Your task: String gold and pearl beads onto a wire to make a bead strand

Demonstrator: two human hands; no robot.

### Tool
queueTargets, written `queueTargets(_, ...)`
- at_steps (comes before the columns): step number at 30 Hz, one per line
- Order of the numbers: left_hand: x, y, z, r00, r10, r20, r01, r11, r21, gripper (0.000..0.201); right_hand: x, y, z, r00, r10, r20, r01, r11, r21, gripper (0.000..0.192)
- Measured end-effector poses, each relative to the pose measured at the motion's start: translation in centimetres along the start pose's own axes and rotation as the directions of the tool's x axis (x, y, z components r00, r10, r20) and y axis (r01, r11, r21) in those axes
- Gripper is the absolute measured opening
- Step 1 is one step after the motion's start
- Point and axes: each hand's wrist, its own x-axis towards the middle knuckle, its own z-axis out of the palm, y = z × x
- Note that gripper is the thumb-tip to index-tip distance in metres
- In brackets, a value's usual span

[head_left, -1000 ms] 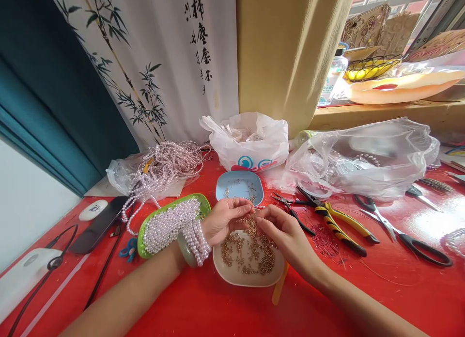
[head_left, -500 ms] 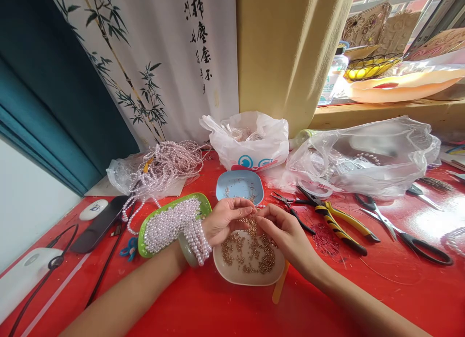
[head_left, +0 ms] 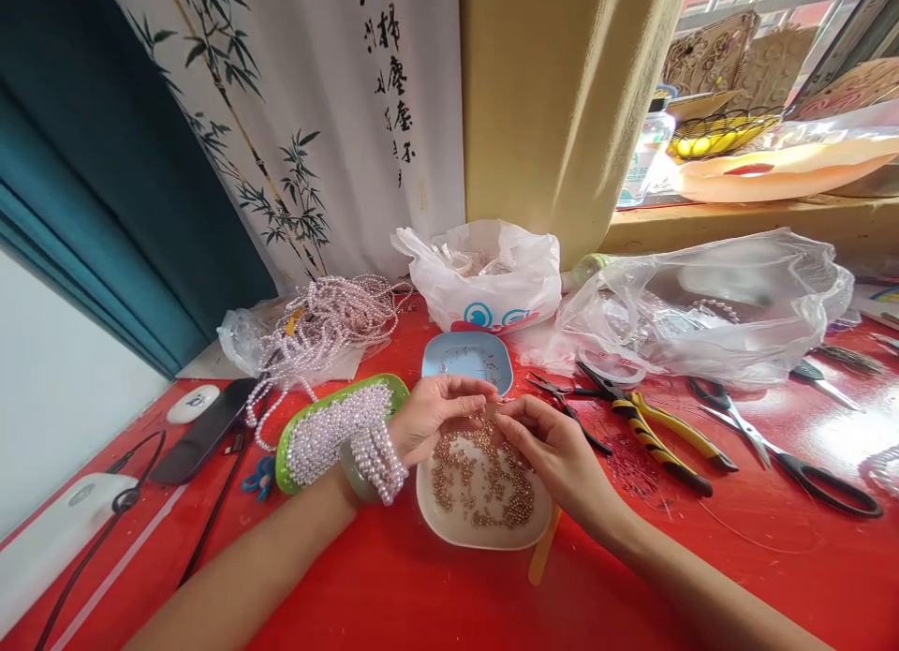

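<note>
Both my hands meet above the white dish [head_left: 449, 535], which holds many small gold beads [head_left: 516, 506]. My left hand [head_left: 439, 412] is closed, thumb and forefinger brought together near the right fingertips. My right hand [head_left: 544, 436] is closed in a pinch; what lies between the fingertips is too small to make out. Strands of pearly pink beads [head_left: 383, 459] and a pale green bangle [head_left: 358, 478] circle my left wrist. Left of that wrist, a green tray [head_left: 284, 464] is filled with loose pink pearl beads [head_left: 330, 436]. Just behind my hands stands a blue dish [head_left: 467, 344] with small thin pieces.
Right of my hands lie yellow-black pliers [head_left: 656, 445], smaller pliers [head_left: 572, 412], scissors [head_left: 773, 454] and a heap of tiny red pieces [head_left: 632, 464]. Plastic bags [head_left: 484, 276] and bead strands [head_left: 337, 323] line the back. A flat yellow stick [head_left: 542, 553] touches the white dish.
My left thumb and forefinger have parted slightly. My right hand keeps its pinch almost in place. The whole view has shifted a little.
</note>
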Motion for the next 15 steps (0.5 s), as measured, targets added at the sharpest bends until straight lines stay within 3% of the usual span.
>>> queueTargets(4,-0.4,2.3,-1.1,0.995,0.095,-0.031,-0.086,0.973,0.216,0.017,-0.1,0.3,-0.1,1.000,0.020,-0.009,-0.020,1.000,0.012,0.022)
queueTargets(6,-0.6,3.5,-2.6,0.987,0.155,-0.043,-0.124,0.903,0.411,0.016,-0.1,0.3,-0.2,0.999,0.026,-0.019,-0.026,1.000,0.004,0.022)
queueTargets(8,-0.8,4.2,-4.7,0.979,0.198,-0.039,-0.131,0.772,0.621,0.013,-0.1,0.2,-0.2,0.999,0.023,-0.027,-0.023,0.999,-0.023,0.022)
queueTargets(12,-1.6,4.3,-8.4,0.965,0.254,-0.068,-0.039,0.395,0.918,0.009,0.0,-0.1,-0.3,0.999,0.005,-0.037,-0.007,0.997,-0.071,0.024)
queueTargets(15,-2.1,3.6,-9.4,0.963,0.267,-0.039,-0.035,0.268,0.963,0.010,0.1,-0.1,-0.4,1.000,0.009,-0.029,-0.011,0.997,-0.080,0.025)
